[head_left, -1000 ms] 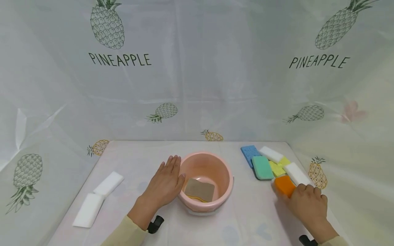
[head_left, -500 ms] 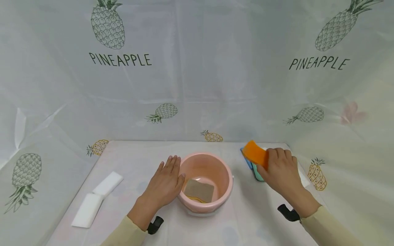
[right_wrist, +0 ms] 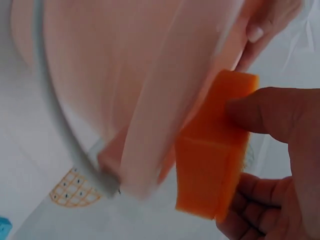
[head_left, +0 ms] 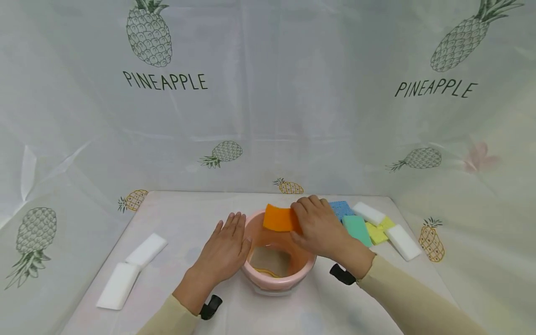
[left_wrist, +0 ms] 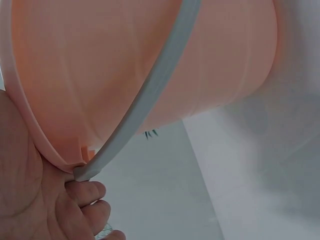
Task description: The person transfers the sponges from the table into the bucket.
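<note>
Head view, right hand [head_left: 320, 228]: thumb and curled fingers pinch the orange sponge [head_left: 278, 219] by its right end.
Orange sponge: held over the far part of the mouth of the pink bucket [head_left: 278, 282], its free end pointing left; whether it touches the rim cannot be told.
Pinch: in the right wrist view the thumb lies on one face, the fingers behind; the foam seems soft, so a light, even pinch probably suffices.
Bucket mouth: good handling appears to call for centring the sponge between the walls and keeping the knuckles off the right rim.
Left hand [head_left: 224, 246]: fingers straight and close together, laid against the left rim; gentle, steady pressure should check sliding without tipping.
Handle [left_wrist: 152, 90]: grey, curving down the outer wall, one end at the left hand; the fingers had best not hook it.
Grey-brown sponge [head_left: 272, 260]: low inside the bucket, with a yellow edge; should the orange sponge be lowered, a low release would likely limit bouncing.
Right cluster: blue sponge [head_left: 340, 209], green sponge [head_left: 356, 228], yellow sponge [head_left: 376, 234] and two white blocks [head_left: 404, 242]; the right sleeve [head_left: 406, 293] should clear them.
Left pair: two more white blocks [head_left: 146, 250] on the table [head_left: 188, 204], well apart from the bucket.
</note>
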A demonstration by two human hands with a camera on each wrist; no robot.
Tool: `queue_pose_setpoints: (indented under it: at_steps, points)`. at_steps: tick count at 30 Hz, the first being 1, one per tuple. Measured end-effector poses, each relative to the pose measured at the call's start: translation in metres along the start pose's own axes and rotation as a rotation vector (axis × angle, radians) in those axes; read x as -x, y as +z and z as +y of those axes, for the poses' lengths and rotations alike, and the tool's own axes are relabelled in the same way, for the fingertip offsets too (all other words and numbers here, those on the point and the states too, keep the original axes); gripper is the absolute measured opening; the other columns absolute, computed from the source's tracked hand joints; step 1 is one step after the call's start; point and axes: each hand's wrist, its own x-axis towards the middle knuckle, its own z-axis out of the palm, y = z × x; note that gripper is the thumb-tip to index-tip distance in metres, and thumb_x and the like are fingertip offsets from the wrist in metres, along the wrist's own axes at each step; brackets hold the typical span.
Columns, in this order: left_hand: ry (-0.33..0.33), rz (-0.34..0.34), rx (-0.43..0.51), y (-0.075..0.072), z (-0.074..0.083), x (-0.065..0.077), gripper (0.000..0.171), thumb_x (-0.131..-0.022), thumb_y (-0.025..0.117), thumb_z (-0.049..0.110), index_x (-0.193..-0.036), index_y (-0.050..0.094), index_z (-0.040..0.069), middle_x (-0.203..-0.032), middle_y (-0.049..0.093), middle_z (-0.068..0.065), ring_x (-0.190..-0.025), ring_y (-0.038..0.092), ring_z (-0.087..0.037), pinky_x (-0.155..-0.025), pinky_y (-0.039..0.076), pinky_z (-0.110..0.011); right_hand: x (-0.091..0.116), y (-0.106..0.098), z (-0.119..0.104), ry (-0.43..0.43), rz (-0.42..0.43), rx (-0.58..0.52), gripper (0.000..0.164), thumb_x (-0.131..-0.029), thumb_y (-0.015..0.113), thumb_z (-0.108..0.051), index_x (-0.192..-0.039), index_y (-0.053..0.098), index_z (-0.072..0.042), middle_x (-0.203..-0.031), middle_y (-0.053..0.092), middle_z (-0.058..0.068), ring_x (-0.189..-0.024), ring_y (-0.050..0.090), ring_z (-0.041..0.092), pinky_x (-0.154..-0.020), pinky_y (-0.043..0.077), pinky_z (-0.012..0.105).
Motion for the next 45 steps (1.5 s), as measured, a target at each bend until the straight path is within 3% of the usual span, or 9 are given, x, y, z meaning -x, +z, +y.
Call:
queue_pose_setpoints:
  at_steps: [3, 6, 10, 14, 30, 34, 37, 41, 45]
  points:
    - [-0.008, -0.009, -0.004, 0.000, 0.001, 0.000, 0.069, -0.113, 0.042, 0.042, -0.165, 0.030, -0.002, -0.172, 0.030, -0.019, -0.162, 0.024, -0.036, -0.130, 0.020, -0.057, -0.003, 0.006, -0.011, -0.051, -0.070, -0.016, 0.059, -0.089, 0.078, -0.057, -0.120, 0.066, -0.008, -0.114, 0.067, 0.005, -0.104, 0.054, 0.024, -0.088, 0.047, 0.038]
    - [-0.015, -0.016, -0.003, 0.000, 0.001, 0.000, 0.070, -0.113, 0.042, 0.043, -0.165, 0.028, -0.001, -0.172, 0.029, -0.018, -0.162, 0.023, -0.035, -0.131, 0.020, -0.057, -0.005, 0.014, -0.017, -0.084, -0.141, -0.015, 0.066, -0.089, 0.076, -0.065, -0.124, 0.067, -0.010, -0.116, 0.068, 0.004, -0.105, 0.054, 0.022, -0.089, 0.046, 0.036]
    - [-0.013, -0.019, 0.001, 0.000, 0.002, 0.000, 0.070, -0.113, 0.041, 0.044, -0.165, 0.028, -0.001, -0.172, 0.029, -0.018, -0.162, 0.022, -0.035, -0.131, 0.019, -0.057, -0.006, 0.026, -0.020, -0.093, -0.245, 0.003, 0.056, -0.090, 0.080, -0.050, -0.128, 0.068, -0.010, -0.122, 0.069, 0.003, -0.108, 0.054, 0.022, -0.090, 0.045, 0.036]
    - [-0.006, -0.017, -0.019, 0.000, 0.002, 0.000, 0.070, -0.113, 0.042, 0.043, -0.165, 0.028, -0.001, -0.172, 0.029, -0.019, -0.162, 0.022, -0.036, -0.131, 0.019, -0.058, -0.008, 0.034, -0.021, -0.100, -0.321, 0.021, 0.057, -0.090, 0.081, -0.045, -0.133, 0.068, -0.011, -0.130, 0.069, 0.003, -0.113, 0.054, 0.023, -0.094, 0.046, 0.037]
    - [0.004, -0.027, -0.021, -0.003, 0.001, 0.000, 0.069, -0.113, 0.043, 0.040, -0.164, 0.029, -0.002, -0.172, 0.029, -0.020, -0.162, 0.022, -0.036, -0.130, 0.020, -0.058, -0.015, 0.047, -0.027, -0.188, -0.355, 0.124, 0.069, -0.082, 0.087, -0.056, -0.133, 0.071, -0.012, -0.132, 0.071, 0.003, -0.122, 0.055, 0.024, -0.094, 0.046, 0.036]
    - [0.005, -0.020, -0.018, -0.003, 0.000, 0.000, 0.069, -0.112, 0.044, 0.041, -0.164, 0.031, -0.003, -0.171, 0.030, -0.020, -0.162, 0.024, -0.037, -0.130, 0.022, -0.058, -0.015, 0.049, -0.028, -0.203, -0.336, 0.156, 0.069, -0.082, 0.085, -0.059, -0.132, 0.071, -0.013, -0.131, 0.071, 0.003, -0.122, 0.056, 0.024, -0.094, 0.048, 0.036]
    - [0.002, -0.019, -0.018, -0.003, 0.000, 0.000, 0.069, -0.112, 0.044, 0.041, -0.164, 0.031, -0.003, -0.171, 0.031, -0.020, -0.161, 0.024, -0.037, -0.130, 0.022, -0.058, -0.014, 0.050, -0.026, -0.207, -0.289, 0.157, 0.061, -0.088, 0.080, -0.058, -0.129, 0.072, -0.013, -0.127, 0.072, 0.002, -0.116, 0.058, 0.023, -0.092, 0.048, 0.035]
    - [-0.009, -0.023, -0.012, -0.004, 0.000, 0.000, 0.068, -0.112, 0.044, 0.040, -0.164, 0.030, -0.002, -0.172, 0.030, -0.020, -0.162, 0.023, -0.036, -0.130, 0.021, -0.057, -0.011, 0.046, -0.019, -0.163, -0.158, 0.097, 0.042, -0.095, 0.076, -0.048, -0.119, 0.073, -0.013, -0.113, 0.071, 0.002, -0.102, 0.057, 0.022, -0.085, 0.047, 0.034]
    - [-0.011, -0.021, 0.004, -0.002, 0.000, 0.000, 0.068, -0.112, 0.044, 0.040, -0.165, 0.029, -0.001, -0.172, 0.030, -0.019, -0.162, 0.022, -0.036, -0.131, 0.021, -0.057, 0.001, 0.040, 0.000, -0.044, 0.020, 0.036, 0.024, -0.099, 0.072, -0.034, -0.109, 0.072, -0.012, -0.101, 0.068, 0.003, -0.095, 0.055, 0.023, -0.080, 0.046, 0.036]
